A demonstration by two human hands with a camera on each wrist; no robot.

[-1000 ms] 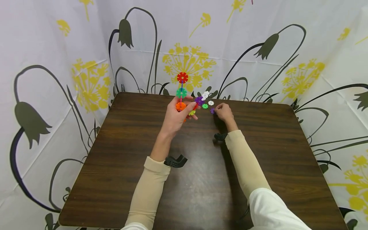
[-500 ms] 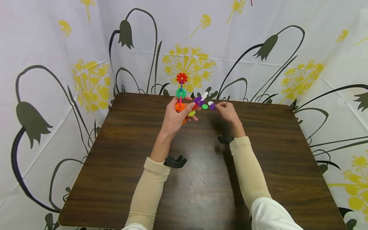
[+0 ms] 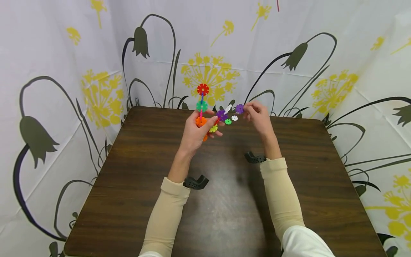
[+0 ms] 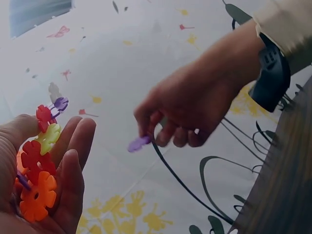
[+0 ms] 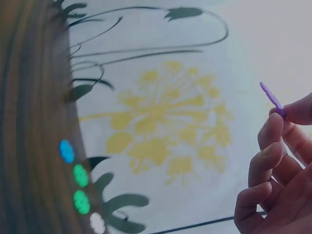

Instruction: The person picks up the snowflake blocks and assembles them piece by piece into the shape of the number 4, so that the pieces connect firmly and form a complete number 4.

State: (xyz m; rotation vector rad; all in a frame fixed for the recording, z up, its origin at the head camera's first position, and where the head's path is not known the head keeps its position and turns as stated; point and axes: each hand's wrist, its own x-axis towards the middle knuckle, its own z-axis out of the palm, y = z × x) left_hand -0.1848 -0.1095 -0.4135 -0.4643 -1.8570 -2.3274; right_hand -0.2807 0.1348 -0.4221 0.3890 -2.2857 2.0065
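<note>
My left hand (image 3: 192,135) grips a linked chain of plastic flower-shaped discs above the table. From it rise an orange disc (image 3: 201,121), a teal disc (image 3: 202,106) and, on top, a red disc (image 3: 203,89). A yellow disc (image 4: 48,139) shows by the fingers in the left wrist view, and a purple disc with a white one (image 3: 228,109) joins on the right side. My right hand (image 3: 260,119) pinches a separate purple disc (image 5: 271,96) between thumb and forefinger, raised just right of the chain. Palm and fingers hide part of the chain.
Loose discs lie near the far edge of the dark wooden table (image 3: 144,171): a green disc (image 3: 228,121), a white disc (image 3: 234,118) and, in the right wrist view, a blue disc (image 5: 67,151). A flower-printed curtain (image 3: 266,32) hangs behind the table.
My right hand has lifted the purple disc from beside the loose discs, moving it up and level with the chain's white disc. My left hand keeps its grip almost in place.
</note>
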